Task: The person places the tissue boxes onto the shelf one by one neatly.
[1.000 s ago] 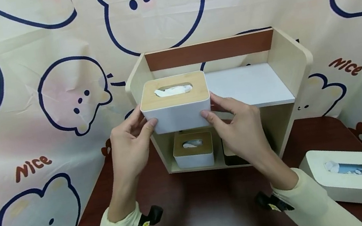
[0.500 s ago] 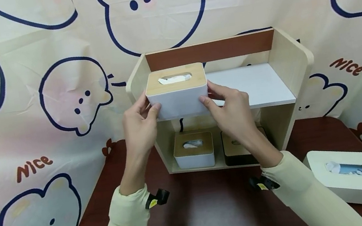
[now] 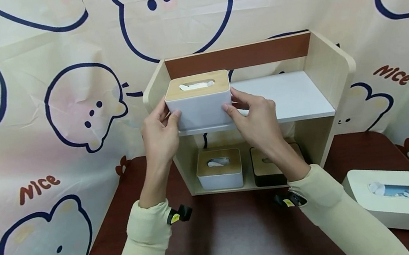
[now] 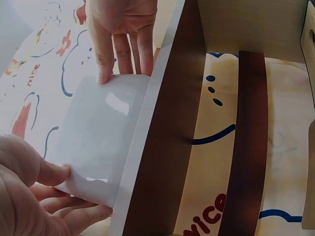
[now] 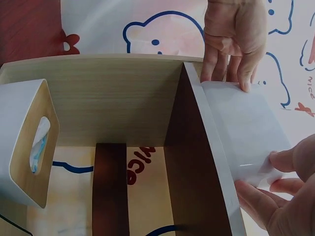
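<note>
Both hands hold a white tissue box (image 3: pixel 203 110) with a light wooden lid and a white tissue in its slot. It sits at the left part of the upper white shelf, its base right at the shelf's front edge. The left hand (image 3: pixel 160 133) grips its left side, thumb on the front face and fingers round the side. On the other side, the right hand (image 3: pixel 257 118) grips the box the same way. From the left wrist, the box's glossy front face (image 4: pixel 98 132) shows between the two hands; the right wrist view has that face (image 5: pixel 248 128) too.
The two-tier shelf unit (image 3: pixel 332 58) stands on a dark brown table (image 3: pixel 242 237). Its lower tier holds a smaller white tissue box (image 3: pixel 221 180) at left and a black one with a wooden lid (image 3: pixel 263 171) at right. A larger white tissue box (image 3: pixel 405 202) stands at the right.
Both hands have carried the tissue box away from the body, slightly right, and lowered it to the upper shelf. The black box below has come into fuller view.
</note>
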A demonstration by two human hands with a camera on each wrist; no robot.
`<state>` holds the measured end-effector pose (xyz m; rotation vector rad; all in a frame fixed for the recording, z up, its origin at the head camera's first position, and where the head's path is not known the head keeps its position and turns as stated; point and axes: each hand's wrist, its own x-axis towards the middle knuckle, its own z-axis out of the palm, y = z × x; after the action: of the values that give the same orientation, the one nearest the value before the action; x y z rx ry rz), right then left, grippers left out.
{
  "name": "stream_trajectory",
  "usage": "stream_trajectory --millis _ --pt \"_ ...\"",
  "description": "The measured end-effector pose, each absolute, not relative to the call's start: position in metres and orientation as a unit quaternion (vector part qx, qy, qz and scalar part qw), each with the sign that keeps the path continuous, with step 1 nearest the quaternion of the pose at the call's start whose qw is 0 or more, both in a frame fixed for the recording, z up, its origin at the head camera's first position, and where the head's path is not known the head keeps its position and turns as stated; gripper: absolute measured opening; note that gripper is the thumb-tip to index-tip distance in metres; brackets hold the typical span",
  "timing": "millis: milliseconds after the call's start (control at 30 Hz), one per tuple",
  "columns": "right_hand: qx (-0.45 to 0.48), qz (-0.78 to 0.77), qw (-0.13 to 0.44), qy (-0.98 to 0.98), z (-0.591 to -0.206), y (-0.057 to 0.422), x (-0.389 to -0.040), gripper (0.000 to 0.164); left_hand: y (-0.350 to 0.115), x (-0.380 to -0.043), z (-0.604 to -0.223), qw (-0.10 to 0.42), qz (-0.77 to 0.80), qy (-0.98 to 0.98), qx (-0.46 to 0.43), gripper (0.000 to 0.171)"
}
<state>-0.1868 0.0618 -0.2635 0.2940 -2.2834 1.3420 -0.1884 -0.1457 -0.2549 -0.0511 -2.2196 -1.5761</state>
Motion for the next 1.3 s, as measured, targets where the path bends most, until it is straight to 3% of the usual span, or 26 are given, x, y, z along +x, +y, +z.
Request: stream_trajectory --millis 600,800,1000,1300 --pt "0.116 0.493 0.209 -0.837 -0.263 0.07 -0.187 0.057 -0.146 -0.19 -0.257 0.198 -0.552 -0.81 -0.026 0.062" --pt "0.142 0.517 0.196 -0.821 -0.272 0.079 -0.172 0.055 -0.148 -0.17 -0.269 0.212 -0.553 -0.802 -0.069 0.072" --pt "0.174 0.533 0.192 -0.805 -0.286 0.09 -0.147 0.053 -0.147 -0.142 -0.285 0.233 -0.543 -0.802 -0.093 0.072" --pt "0.172 0.527 0.196 -0.809 -0.317 0.104 -0.117 0.051 -0.137 -0.112 -0.312 0.217 -0.535 -0.81 -0.105 0.068"
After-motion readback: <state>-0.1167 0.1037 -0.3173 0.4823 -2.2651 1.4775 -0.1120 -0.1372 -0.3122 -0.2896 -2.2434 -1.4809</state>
